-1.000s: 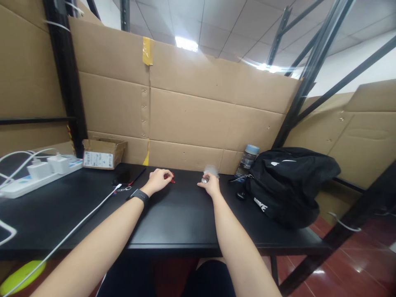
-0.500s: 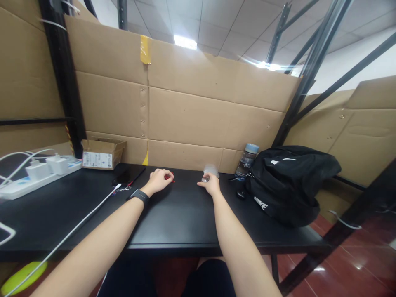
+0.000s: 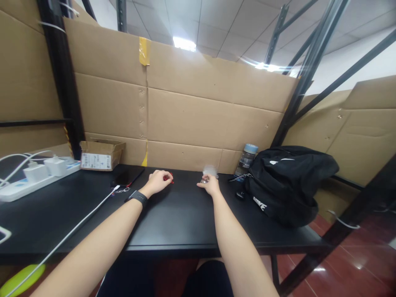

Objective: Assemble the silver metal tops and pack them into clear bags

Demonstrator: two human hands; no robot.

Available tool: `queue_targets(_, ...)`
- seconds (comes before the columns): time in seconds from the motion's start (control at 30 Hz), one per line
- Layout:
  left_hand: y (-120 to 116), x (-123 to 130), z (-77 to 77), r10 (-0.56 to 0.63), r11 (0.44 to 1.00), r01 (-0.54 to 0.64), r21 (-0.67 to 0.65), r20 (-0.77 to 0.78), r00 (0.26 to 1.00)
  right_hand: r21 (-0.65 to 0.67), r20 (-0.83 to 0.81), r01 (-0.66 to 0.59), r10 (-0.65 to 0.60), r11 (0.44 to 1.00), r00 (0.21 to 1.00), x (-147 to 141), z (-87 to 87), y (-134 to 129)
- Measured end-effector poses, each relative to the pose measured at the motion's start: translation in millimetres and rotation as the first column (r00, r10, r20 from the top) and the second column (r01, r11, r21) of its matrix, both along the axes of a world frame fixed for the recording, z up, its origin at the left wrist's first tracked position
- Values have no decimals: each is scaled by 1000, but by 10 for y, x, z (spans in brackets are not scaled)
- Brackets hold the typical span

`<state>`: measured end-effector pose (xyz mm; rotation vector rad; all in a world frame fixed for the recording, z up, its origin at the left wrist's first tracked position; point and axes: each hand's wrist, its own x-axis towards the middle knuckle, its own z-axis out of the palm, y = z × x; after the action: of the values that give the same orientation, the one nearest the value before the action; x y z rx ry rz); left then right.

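My left hand point(image 3: 157, 182), with a dark watch point(image 3: 137, 198) on its wrist, rests on the black table with its fingers curled round small red items point(image 3: 168, 177). The items are partly hidden by the fingers. To the right, my right hand point(image 3: 210, 184) has its thumb and fingers round something small, clear and shiny point(image 3: 204, 180). Just behind that hand stands a translucent, whitish object point(image 3: 210, 170), too blurred to name.
A black backpack point(image 3: 287, 185), a bottle with a blue cap point(image 3: 246, 160) and a small black object point(image 3: 239, 194) lie on the right. Leftward are a phone point(image 3: 125, 176), a white cable point(image 3: 83, 220), a cardboard box point(image 3: 100, 154) and a power strip point(image 3: 18, 187). Cardboard point(image 3: 185, 115) walls the back.
The view has shifted very slightly. Both hands keep nearly the same place and grip.
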<state>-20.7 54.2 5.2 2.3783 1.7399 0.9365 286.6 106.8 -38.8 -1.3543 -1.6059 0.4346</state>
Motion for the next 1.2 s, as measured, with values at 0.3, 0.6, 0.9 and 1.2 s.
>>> queue_targets(0.3,34,-27,-25,-8,1000,8,6,4,1000,-49,69,-48,51,998,996,38,76,-30)
queue_targets(0.6,46,-51,-14,-24,999,23,28,22,999,-105,88,-107,116,989,989,202,216,-125)
queue_targets(0.9,178,-243,-96,63,995,-64,-80,-23,998,-109,90,-132,142,985,986,143,214,-157)
queue_targets(1.2,242,-380,-206,84,944,-132,-301,-168,982,-145,104,-53,69,988,992,16,228,-179)
